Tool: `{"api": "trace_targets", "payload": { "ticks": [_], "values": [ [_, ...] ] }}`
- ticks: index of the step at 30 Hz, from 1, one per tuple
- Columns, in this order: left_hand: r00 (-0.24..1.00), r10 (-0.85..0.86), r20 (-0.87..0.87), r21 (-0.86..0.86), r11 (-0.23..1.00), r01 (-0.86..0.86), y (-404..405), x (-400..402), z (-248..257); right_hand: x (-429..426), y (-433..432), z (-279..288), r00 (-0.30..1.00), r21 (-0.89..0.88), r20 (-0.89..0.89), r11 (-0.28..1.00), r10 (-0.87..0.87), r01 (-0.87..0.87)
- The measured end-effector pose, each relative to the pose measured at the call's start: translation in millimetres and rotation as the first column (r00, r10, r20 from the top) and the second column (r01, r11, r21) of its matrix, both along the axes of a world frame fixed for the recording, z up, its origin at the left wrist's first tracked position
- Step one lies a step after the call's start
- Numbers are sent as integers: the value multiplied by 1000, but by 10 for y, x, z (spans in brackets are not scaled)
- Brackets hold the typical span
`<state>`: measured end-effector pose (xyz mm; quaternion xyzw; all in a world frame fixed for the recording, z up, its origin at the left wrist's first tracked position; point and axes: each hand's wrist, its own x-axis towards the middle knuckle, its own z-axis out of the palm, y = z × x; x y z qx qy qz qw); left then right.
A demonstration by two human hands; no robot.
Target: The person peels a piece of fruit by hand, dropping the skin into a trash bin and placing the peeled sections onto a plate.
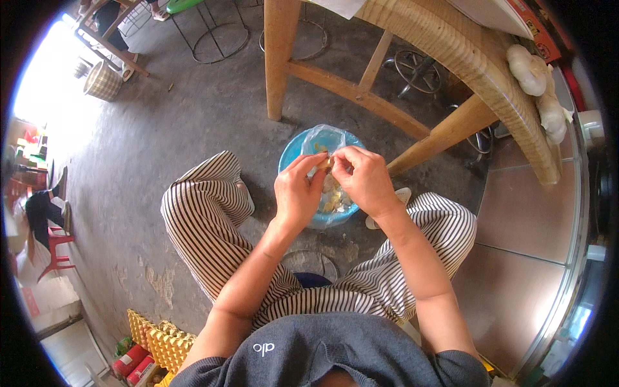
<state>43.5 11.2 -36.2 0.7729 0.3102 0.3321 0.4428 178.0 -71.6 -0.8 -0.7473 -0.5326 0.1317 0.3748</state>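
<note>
Between my legs on the floor stands a blue plastic basin (288,151) lined with a clear plastic bag (323,135). Yellowish and whitish scraps (337,200) lie inside it. Above the basin, my left hand (299,186) pinches a small tan piece (325,163) between thumb and fingers; it could be a garlic clove or a bit of ginger. My right hand (365,176) meets it from the other side, thumb and forefinger pressed together at its edge. The fingers partly hide the piece, so its exact shape cannot be told.
A wooden table (464,53) rises ahead on the right, its leg (447,130) close to the basin. Garlic bulbs (529,72) sit on its corner. Yellow egg trays (167,341) stand behind at left. A wicker basket (103,81) and green stool (184,5) are farther off.
</note>
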Motion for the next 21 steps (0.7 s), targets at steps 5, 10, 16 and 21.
{"api": "trace_targets", "payload": {
  "ticks": [5,10,16,21],
  "values": [
    [983,-15,184,-458,884,99,47,10,-85,41,15,-130,772,21,-631,993,-79,118],
    [942,14,335,-647,731,219,69,16,-79,43,28,-177,500,40,-865,990,-32,132],
    [933,-3,360,-765,570,298,122,-34,-46,17,38,-249,581,114,-813,985,16,133],
    [871,115,478,-801,464,378,174,-46,10,113,60,-285,741,84,-648,951,-176,299]
  ]
}}
